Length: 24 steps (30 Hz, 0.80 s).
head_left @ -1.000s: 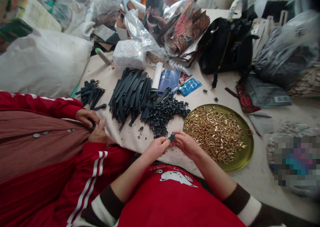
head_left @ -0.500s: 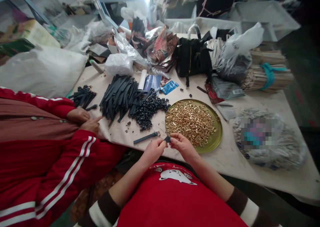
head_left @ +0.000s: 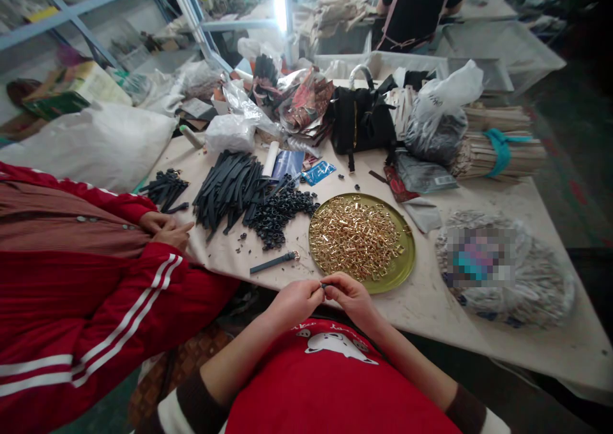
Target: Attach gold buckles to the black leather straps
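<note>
My left hand point(head_left: 301, 301) and my right hand point(head_left: 348, 295) meet at the table's front edge, fingertips pinched around a small dark piece point(head_left: 324, 286) mostly hidden by the fingers. Just beyond them is a round gold tray point(head_left: 408, 255) heaped with small gold buckles point(head_left: 357, 233). One dark strap with a gold buckle point(head_left: 272, 263) lies on the table left of the tray. Farther back are a heap of small black loops point(head_left: 282, 214) and a pile of long dark strips point(head_left: 225, 188).
A person in red sleeves stands at the left, hands point(head_left: 167, 228) near a small strap pile point(head_left: 165, 188). Behind are a black bag point(head_left: 361, 121), plastic bags and bundled strips point(head_left: 512, 152). A filled clear bag point(head_left: 541, 277) lies right.
The view has shifted, showing more of the background. My hands now sit lower, off the tray's edge, and less of the dark piece shows between them. The other person's hands have drawn together.
</note>
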Each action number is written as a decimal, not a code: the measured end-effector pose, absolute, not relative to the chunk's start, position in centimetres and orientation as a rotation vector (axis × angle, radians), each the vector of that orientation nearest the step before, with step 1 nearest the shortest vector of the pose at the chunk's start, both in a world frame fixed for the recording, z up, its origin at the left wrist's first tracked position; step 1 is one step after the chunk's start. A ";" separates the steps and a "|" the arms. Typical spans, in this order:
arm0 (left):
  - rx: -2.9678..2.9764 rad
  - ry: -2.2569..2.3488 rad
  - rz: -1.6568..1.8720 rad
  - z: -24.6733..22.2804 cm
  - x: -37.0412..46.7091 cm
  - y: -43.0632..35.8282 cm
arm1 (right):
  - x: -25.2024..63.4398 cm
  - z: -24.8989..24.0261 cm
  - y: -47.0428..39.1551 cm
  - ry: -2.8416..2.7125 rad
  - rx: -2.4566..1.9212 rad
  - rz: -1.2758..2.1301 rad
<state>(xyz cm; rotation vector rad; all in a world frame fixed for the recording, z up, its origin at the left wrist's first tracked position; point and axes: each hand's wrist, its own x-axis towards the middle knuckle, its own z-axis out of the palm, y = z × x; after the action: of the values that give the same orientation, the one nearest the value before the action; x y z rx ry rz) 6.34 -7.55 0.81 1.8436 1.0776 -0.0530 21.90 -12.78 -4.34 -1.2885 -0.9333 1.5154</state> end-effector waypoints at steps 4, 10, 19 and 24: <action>1.715 1.043 -0.070 0.6 5.4 -8.1 | 22.5 -4.8 -12.1 -0.713 -1.280 1.690; 1.591 1.145 0.183 -0.3 5.1 -7.9 | 19.3 -5.2 -11.2 -0.607 -1.115 1.874; 1.495 1.435 0.198 -2.4 2.0 -2.9 | 22.5 -10.5 -2.7 -1.695 -1.919 0.899; 1.446 1.338 0.128 -3.4 1.2 -0.2 | 21.2 -12.9 1.8 -2.108 -2.201 0.668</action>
<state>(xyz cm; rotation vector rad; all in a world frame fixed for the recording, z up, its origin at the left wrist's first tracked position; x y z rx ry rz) 1.25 -0.23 -3.36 1.4463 1.3382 0.1275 21.24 1.84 -12.93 -2.2011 -2.1078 0.6676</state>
